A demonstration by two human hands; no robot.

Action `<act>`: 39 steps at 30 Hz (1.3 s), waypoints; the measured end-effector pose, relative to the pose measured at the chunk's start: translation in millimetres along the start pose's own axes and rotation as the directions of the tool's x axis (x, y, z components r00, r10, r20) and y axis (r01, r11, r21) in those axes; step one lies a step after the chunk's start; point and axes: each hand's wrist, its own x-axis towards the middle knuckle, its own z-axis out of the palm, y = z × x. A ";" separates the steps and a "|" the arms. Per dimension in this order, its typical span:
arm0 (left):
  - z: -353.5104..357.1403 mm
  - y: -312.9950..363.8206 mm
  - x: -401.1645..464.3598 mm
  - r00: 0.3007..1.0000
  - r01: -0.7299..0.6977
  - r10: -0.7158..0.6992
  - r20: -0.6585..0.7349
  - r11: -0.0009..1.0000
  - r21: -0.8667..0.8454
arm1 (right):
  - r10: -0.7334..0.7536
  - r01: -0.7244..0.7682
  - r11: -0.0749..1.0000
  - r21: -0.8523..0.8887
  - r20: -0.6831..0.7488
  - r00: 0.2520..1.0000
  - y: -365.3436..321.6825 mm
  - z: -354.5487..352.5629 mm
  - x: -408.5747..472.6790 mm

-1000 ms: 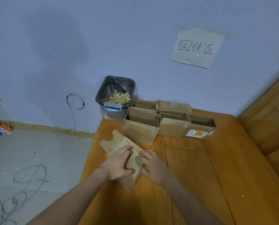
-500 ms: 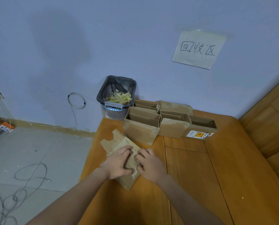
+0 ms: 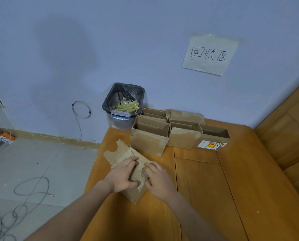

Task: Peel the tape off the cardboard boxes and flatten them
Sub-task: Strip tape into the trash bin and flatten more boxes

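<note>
A small brown cardboard box (image 3: 120,154) lies on its side near the left edge of the wooden table (image 3: 206,188), its cut-out flaps spread open toward the far left. My left hand (image 3: 123,175) lies over the box's top, thumb wrapped round its near face. Touching the box's right side is my right hand (image 3: 158,178), fingertips curled onto the top next to the left fingers. A strip of pale tape runs along the top under the fingers. Whether the right fingers pinch any tape is hidden.
Several open cardboard boxes (image 3: 149,141) with tape patches stand in a cluster at the table's far side, one with a yellow label (image 3: 210,145). A bin (image 3: 123,105) lined with a black bag holds tape scraps. Cables (image 3: 30,190) lie on the floor on the left.
My right hand has slid a little to the left, closer to the left hand's fingers. The box and the left hand have stayed in place.
</note>
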 end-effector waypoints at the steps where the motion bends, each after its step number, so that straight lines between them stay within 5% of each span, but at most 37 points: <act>1: 0.0 0.1 0.4 1.000 -0.001 0.001 -0.005 1.000 0.002 | -0.005 0.005 1.000 -0.029 0.012 1.000 -2.3 -0.9 0.8; 8: -1.9 3.6 0.4 1.000 0.003 -0.003 0.011 1.000 -0.012 | 0.002 0.003 0.999 -0.033 0.152 0.988 -10.1 6.5 -9.3; 25: -0.6 5.7 -5.8 0.999 0.010 -0.009 0.038 1.000 -0.027 | -0.002 0.008 0.999 -0.034 0.190 0.982 -0.7 12.4 -37.6; 31: -0.2 5.6 -8.0 0.999 0.008 -0.007 0.033 1.000 -0.012 | 0.015 -0.027 0.991 0.133 0.087 0.996 -0.5 11.2 -40.5; 37: 0.3 5.0 -8.1 1.000 0.020 -0.020 0.023 1.000 -0.013 | 0.090 -0.038 0.984 0.175 -0.298 0.950 -10.1 -2.8 -27.3; 39: 1.0 4.7 -9.1 1.000 0.021 -0.021 0.017 1.000 -0.017 | 0.098 -0.048 0.984 0.170 -0.299 0.949 -12.4 -5.0 -21.5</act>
